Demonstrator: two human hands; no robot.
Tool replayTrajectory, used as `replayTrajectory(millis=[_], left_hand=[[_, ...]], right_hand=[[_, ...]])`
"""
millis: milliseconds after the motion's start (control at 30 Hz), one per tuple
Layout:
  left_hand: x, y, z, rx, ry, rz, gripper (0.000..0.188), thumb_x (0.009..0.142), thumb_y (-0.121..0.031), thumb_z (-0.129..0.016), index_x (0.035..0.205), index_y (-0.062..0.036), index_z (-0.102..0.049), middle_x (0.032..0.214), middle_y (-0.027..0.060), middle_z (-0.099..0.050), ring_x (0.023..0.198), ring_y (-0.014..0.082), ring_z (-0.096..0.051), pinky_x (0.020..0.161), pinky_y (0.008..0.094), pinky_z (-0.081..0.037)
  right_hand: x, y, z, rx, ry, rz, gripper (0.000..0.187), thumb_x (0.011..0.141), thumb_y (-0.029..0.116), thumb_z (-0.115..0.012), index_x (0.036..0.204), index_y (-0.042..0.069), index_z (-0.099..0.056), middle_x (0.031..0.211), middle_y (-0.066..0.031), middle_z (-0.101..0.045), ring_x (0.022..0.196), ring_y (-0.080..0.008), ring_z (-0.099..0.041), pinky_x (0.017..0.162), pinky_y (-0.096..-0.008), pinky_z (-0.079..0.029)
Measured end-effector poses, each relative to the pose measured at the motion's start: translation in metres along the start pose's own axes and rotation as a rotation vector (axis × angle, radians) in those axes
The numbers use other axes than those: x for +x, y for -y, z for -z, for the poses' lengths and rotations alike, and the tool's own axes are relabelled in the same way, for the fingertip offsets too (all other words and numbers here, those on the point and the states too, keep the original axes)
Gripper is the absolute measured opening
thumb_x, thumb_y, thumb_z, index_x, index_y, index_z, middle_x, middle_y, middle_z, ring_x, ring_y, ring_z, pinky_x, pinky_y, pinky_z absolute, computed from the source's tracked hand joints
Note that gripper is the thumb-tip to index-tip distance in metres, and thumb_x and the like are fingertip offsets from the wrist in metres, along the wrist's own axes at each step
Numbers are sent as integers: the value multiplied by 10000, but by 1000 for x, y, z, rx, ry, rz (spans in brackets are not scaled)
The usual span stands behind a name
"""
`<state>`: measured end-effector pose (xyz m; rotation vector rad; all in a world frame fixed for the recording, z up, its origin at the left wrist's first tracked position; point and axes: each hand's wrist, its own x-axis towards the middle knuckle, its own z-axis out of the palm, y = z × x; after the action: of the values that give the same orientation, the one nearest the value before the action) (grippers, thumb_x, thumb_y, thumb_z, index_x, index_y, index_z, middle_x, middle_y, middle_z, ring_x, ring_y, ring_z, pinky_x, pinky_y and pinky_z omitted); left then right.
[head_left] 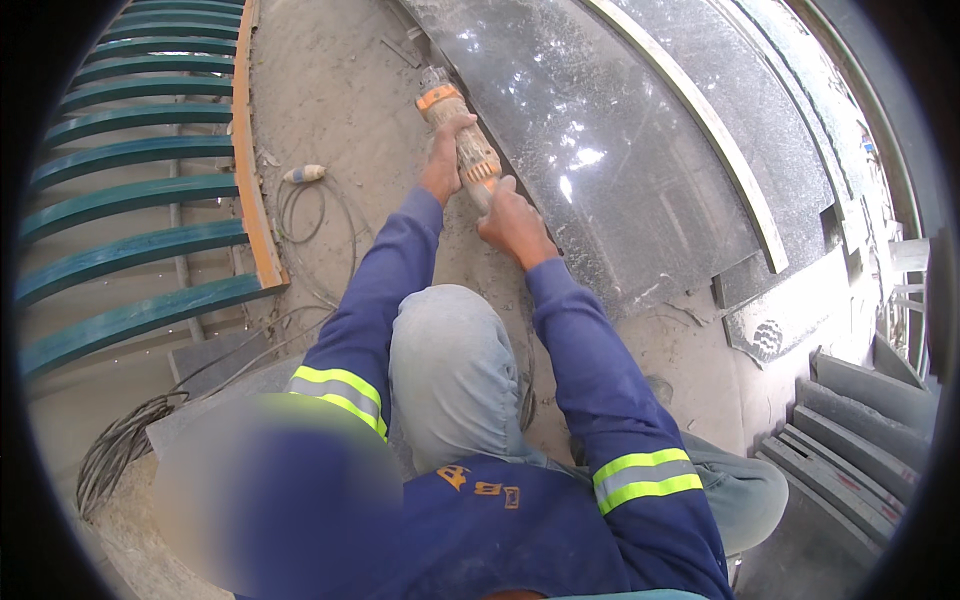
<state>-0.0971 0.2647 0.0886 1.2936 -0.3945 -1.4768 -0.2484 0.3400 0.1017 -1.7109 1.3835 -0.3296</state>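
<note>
A long, dust-covered angle grinder [470, 138] with orange bands lies in both my hands, its head pointing away from me. Around its middle, my left hand [443, 160] is closed from the left side. My right hand [517, 225] grips its rear end, closer to me. The tool's head is beside the left edge of a dark polished stone slab [610, 180]. Dust and the small size of the head hide whether a disc is fitted or touches the stone.
Left stands a rack of green bars [140, 195] with an orange side rail [246, 150]. A cable with a pale connector [304, 174] lies on the dusty floor; coiled cable [125, 440] sits lower left. More slabs [745, 110] and stacked stone strips [850, 440] are on the right.
</note>
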Motion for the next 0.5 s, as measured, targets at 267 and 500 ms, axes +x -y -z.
replayTrajectory(millis=[267,500], left_hand=[[14,4,6,-14,-17,9,311,805,-290,-681,959,-55,-547,764,109,-598,620,258,-649,574,418,-585],[58,-19,18,-25,-26,13,309,804,-288,-689,965,-65,-549,755,97,-592,623,259,-652,579,431,-588]], right_hand=[[5,1,3,-25,15,11,386,793,95,-635,1078,-47,-416,1004,-390,-645,1002,-509,-649,890,-549,-511],[53,14,-2,-3,-3,10,403,796,117,-619,1104,-65,-434,1057,-400,-634,1054,-516,-630,926,-539,-496]])
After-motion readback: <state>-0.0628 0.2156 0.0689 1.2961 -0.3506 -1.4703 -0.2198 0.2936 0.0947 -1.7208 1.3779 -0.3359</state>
